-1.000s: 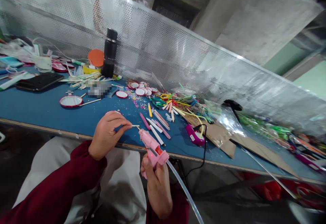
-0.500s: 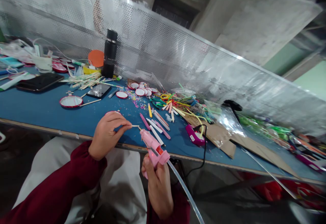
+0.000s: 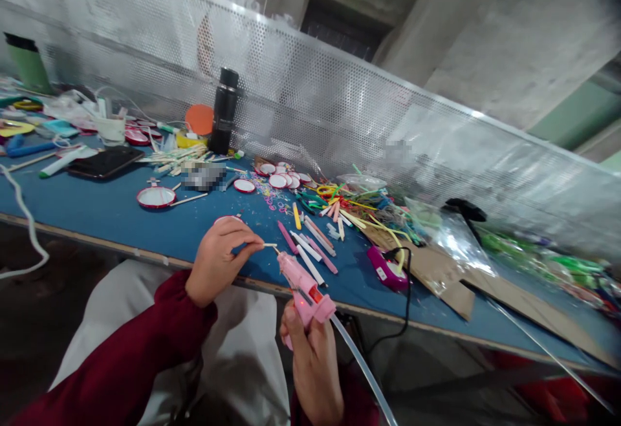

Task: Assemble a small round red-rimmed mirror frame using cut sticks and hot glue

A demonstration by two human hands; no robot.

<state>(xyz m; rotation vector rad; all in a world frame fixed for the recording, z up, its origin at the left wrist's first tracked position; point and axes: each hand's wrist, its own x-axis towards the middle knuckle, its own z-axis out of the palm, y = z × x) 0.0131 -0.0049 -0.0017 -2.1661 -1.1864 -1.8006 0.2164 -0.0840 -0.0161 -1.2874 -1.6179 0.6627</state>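
Between the thumb and fingertips of my left hand (image 3: 224, 263) is a short, thin, pale stick (image 3: 270, 245), its free end pointing right. My right hand (image 3: 314, 364) is wrapped round the handle of a pink hot glue gun (image 3: 299, 278). The gun's nozzle is at the stick's free end; whether they touch I cannot tell. A long translucent glue stick (image 3: 361, 364) trails from the back of the gun. Partly hidden behind my left hand lies a red-rimmed disc (image 3: 227, 219). Several markers (image 3: 310, 264) lie on the table just beyond the gun.
On the blue table (image 3: 111, 229) are a red-rimmed white disc (image 3: 156, 198), a pile of pale sticks (image 3: 177, 158), a black bottle (image 3: 224, 112) and coloured cords (image 3: 359, 200). A purple power block (image 3: 387, 269) with a black cable sits right, beside cardboard (image 3: 436, 264). A perforated metal screen (image 3: 315, 83) stands behind.
The view has swung left, so everything appears further right and a green tumbler shows at the far left. Both hands keep their grips, with stick and nozzle still close together.
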